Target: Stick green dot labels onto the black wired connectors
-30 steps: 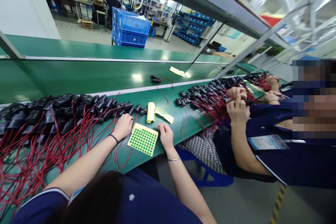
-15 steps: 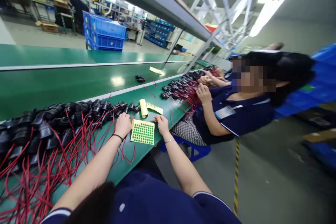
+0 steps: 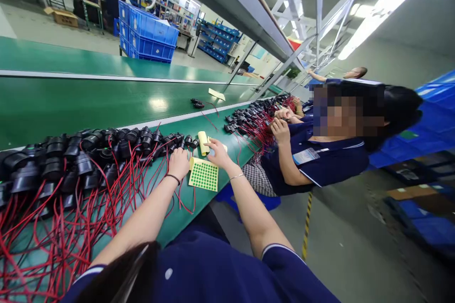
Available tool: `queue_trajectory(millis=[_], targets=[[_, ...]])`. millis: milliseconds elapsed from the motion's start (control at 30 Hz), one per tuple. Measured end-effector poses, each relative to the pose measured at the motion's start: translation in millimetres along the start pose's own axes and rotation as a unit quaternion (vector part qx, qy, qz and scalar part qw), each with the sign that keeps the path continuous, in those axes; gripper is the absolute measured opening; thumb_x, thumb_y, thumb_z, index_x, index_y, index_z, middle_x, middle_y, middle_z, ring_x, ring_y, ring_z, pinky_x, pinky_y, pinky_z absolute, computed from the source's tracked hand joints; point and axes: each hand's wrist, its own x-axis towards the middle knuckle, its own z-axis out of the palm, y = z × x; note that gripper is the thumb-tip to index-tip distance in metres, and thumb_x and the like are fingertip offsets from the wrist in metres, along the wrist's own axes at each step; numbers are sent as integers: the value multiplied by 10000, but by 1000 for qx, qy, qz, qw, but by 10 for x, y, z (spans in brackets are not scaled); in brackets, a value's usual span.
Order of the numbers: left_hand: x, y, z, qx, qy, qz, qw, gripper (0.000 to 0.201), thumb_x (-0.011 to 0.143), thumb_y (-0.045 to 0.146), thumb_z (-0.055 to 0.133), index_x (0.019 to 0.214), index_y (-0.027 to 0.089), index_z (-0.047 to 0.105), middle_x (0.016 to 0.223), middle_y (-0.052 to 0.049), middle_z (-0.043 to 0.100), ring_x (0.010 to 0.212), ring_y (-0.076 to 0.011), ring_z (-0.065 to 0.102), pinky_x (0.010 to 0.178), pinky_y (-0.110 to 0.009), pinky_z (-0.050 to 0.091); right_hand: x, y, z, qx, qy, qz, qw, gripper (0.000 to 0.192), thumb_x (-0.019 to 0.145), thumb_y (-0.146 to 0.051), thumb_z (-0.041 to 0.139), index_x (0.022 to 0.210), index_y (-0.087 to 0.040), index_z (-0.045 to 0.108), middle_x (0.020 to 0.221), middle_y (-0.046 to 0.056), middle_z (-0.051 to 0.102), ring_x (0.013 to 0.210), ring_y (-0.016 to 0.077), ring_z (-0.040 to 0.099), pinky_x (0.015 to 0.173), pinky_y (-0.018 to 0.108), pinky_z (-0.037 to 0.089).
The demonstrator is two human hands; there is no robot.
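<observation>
My left hand (image 3: 178, 164) rests on the green bench with its fingers curled, at the end of a row of black cylindrical parts (image 3: 85, 163) with red wires. What its fingers hold, if anything, is hidden. Just right of it lies a pale yellow sheet of green dot stickers (image 3: 204, 174), one edge curled up. My right hand (image 3: 218, 154) is above the sheet's far edge, fingers stretched and apart, fingertips by a rolled yellow sheet (image 3: 203, 143). Another yellow piece is partly hidden behind this hand.
A raised green strip (image 3: 88, 104) runs behind the bench, bearing a black part (image 3: 197, 103) and a yellow paper piece (image 3: 216, 94). On the right a co-worker (image 3: 320, 151) sits beside more black parts (image 3: 245, 116). A metal shelf (image 3: 245, 4) hangs overhead.
My right hand has moved forward over the sticker sheet to the yellow roll, and its fingers have spread. My left hand stays beside the sheet. The whole view has shifted slightly.
</observation>
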Motion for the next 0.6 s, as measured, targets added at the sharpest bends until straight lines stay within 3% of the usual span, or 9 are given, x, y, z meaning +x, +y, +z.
queue_trajectory(millis=[67, 167, 333, 433, 600], targets=[[-5, -13, 18, -12, 5, 3, 1000, 255, 927, 115, 420, 999, 134, 664, 1113, -151, 623, 1115, -282, 556, 955, -394, 472, 126, -52, 8, -7, -2, 4, 1000, 251, 606, -116, 722, 828, -230, 744, 1151, 83, 705, 1132, 263, 598, 1079, 450, 430], [-12, -44, 45, -34, 22, 11, 999, 240, 921, 103, 429, 959, 139, 663, 1083, -145, 634, 1087, -278, 575, 949, -404, 484, 227, -75, -12, 3, 62, 25, 998, 146, 736, -225, 636, 855, -211, 718, 1012, 94, 728, 997, 256, 624, 998, 447, 470], [2, -93, 69, -82, 78, 42, 993, 211, 902, 84, 472, 998, 138, 651, 1025, -116, 666, 997, -246, 630, 917, -393, 532, 226, -117, -63, 96, 160, 51, 981, 304, 783, -435, 576, 933, -179, 641, 849, 65, 711, 793, 215, 630, 743, 353, 525], [11, -105, 62, -104, 125, 75, 984, 238, 905, 105, 497, 1100, 154, 626, 1075, -109, 659, 1044, -225, 633, 948, -384, 541, 241, -187, -27, 170, 166, 58, 970, 390, 748, -543, 620, 911, -189, 602, 797, 38, 700, 718, 194, 628, 672, 326, 524], [-62, -64, 9, -97, 217, 138, 961, 345, 920, 189, 542, 1262, 200, 591, 1279, -141, 602, 1246, -271, 549, 1093, -503, 452, 201, -400, 202, 262, 136, 71, 953, 412, 784, -591, 623, 931, -209, 570, 799, 10, 692, 685, 172, 634, 653, 312, 536]])
